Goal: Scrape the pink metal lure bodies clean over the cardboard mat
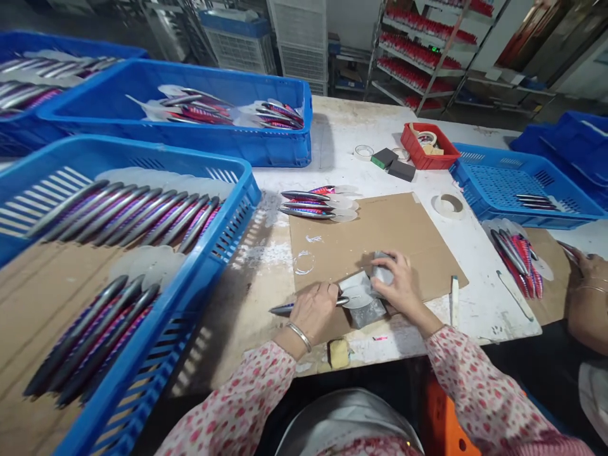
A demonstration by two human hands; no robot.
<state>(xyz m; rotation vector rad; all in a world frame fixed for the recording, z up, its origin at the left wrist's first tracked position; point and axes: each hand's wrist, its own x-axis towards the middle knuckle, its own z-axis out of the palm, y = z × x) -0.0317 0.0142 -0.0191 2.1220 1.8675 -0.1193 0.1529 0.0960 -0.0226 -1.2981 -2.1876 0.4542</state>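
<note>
My left hand (pixel 314 309) is wrapped round a dark-backed fishing lure (pixel 282 310), which lies low over the front of the table. Its clear, rounded lip (pixel 359 298) points right and rests over a grey block (pixel 367 315). Gripped between the thumb and fingers of my right hand (pixel 399 283) is a small grey sanding block (pixel 382 272), just above and right of the lip. Behind my hands, several similar lures (pixel 308 206) lie side by side at the far left edge of a cardboard sheet (pixel 380 228).
Blue crates (pixel 237 183) with lures line the left. A yellow sponge (pixel 339 353) lies at the front edge, a white-handled tool (pixel 455 301) to the right. Tape (pixel 448 206), dark blocks (pixel 401 170) and a red bin (pixel 430 152) stand farther back. Another person's hand (pixel 591 272) is at far right.
</note>
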